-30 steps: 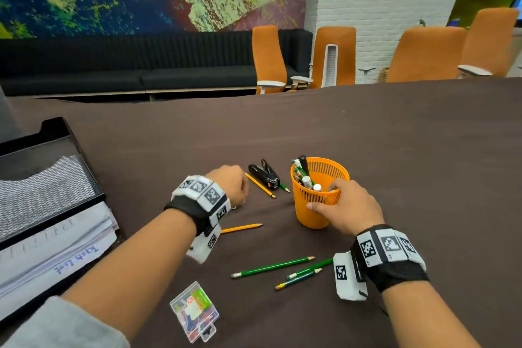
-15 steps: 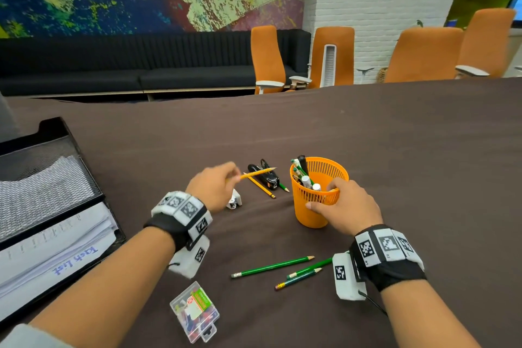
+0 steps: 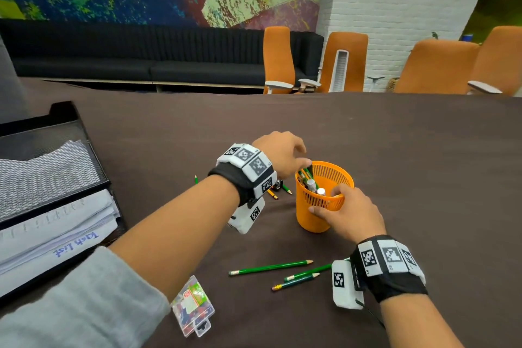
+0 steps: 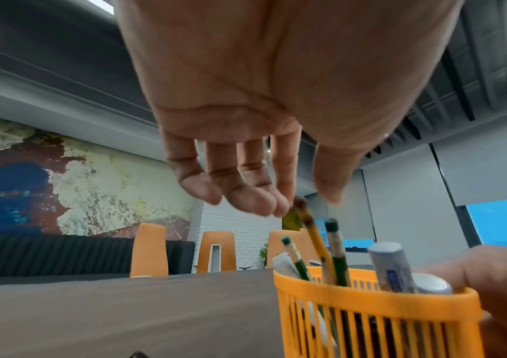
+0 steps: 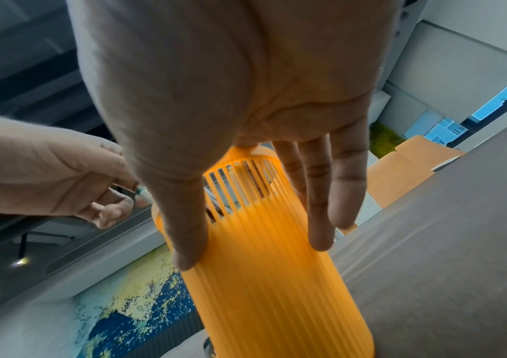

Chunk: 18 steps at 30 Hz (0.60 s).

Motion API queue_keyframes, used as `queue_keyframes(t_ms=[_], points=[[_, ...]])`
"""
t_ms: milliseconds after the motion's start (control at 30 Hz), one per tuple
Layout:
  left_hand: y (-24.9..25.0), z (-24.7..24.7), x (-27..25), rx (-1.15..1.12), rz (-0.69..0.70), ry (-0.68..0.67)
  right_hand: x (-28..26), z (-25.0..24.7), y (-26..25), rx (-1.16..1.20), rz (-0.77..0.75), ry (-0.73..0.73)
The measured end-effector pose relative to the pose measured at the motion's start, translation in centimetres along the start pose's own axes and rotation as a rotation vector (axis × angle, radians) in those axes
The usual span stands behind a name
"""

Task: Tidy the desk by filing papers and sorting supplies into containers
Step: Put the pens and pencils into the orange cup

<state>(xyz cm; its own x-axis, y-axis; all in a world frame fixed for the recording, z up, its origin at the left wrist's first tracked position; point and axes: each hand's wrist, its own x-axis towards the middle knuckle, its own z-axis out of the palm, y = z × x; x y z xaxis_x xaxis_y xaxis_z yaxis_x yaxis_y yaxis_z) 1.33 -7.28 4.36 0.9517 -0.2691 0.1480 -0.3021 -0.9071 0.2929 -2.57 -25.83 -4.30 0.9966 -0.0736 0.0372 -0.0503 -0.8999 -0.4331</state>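
Observation:
An orange slatted pen cup (image 3: 313, 220) (image 4: 368, 322) (image 5: 276, 302) stands mid-desk with several pencils and markers in it. My right hand (image 3: 327, 202) (image 5: 255, 252) grips it at the rim, thumb on the near side and fingers round the far side. My left hand (image 3: 306, 163) (image 4: 307, 203) hovers over the cup's left rim with loosely straight fingers. A yellow pencil (image 4: 314, 238) stands blurred in the cup, its top between index fingertip and thumb, with no grip showing. Three green pencils (image 3: 271, 267) lie on the desk near my right wrist.
A yellow pencil (image 3: 272, 194) and a green pencil (image 3: 286, 188) lie behind my left wrist. A clear box of pins (image 3: 193, 305) sits at the front. A black mesh tray (image 3: 93, 167) with stacked papers (image 3: 56, 234) stands on the left. Orange chairs line the far edge.
My left hand picked a yellow pencil up from the desk and carried it right and up to the cup, where it now stands. My right hand stayed on the cup.

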Motion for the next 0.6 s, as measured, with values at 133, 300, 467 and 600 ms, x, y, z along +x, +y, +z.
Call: queue_keyframes(t_ms=[133,300,467,600], points=[[-2.6,-0.4,-0.6,-0.086,-0.120,0.135,0.0,0.0,0.0,0.006,-0.005,0.009],[-11.3,0.0,-2.4,-0.097,-0.518,0.244,0.2,0.3,0.2,0.019,0.003,0.016],[-18.0,4.0,-4.7,0.023,-0.852,-0.050,0.2,0.5,0.3,0.029,0.005,0.011],[-19.8,7.5,-4.4,-0.012,-0.912,-0.167,0.1,0.4,0.3,0.022,0.004,0.017]])
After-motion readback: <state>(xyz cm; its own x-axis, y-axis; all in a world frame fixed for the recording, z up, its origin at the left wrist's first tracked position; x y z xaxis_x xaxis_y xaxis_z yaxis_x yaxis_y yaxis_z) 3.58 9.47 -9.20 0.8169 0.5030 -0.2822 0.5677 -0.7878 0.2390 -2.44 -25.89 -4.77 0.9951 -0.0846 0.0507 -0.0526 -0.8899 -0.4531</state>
